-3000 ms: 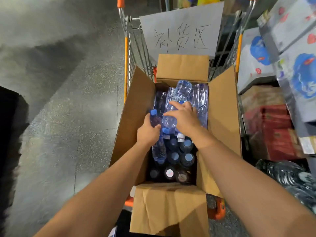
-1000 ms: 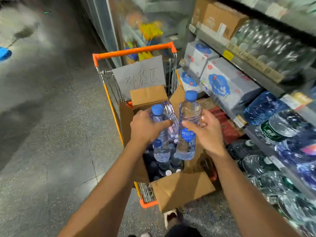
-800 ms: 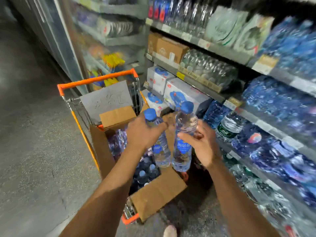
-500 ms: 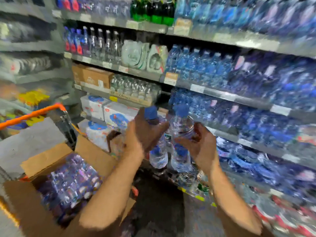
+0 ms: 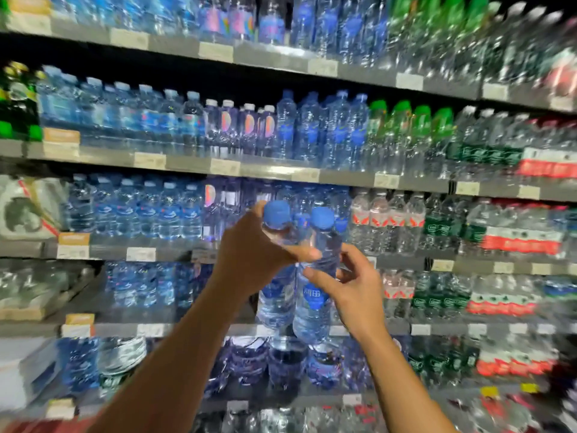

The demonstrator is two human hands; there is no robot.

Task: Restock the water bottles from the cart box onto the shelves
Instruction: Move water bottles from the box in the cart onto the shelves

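Two blue-capped water bottles are held upright and side by side in front of the shelves point(image 5: 237, 167), likely so both can slide onto a row together. The left bottle point(image 5: 276, 295) hangs from the left hand point(image 5: 249, 260), whose fingers curl round its neck just under the cap. The right bottle point(image 5: 313, 304) sits in the right hand point(image 5: 352, 292), fingers wrapped round its waist from the right. Beyond both hands stand packed rows of stocked bottles point(image 5: 312, 132); which gap they aim for I cannot tell.
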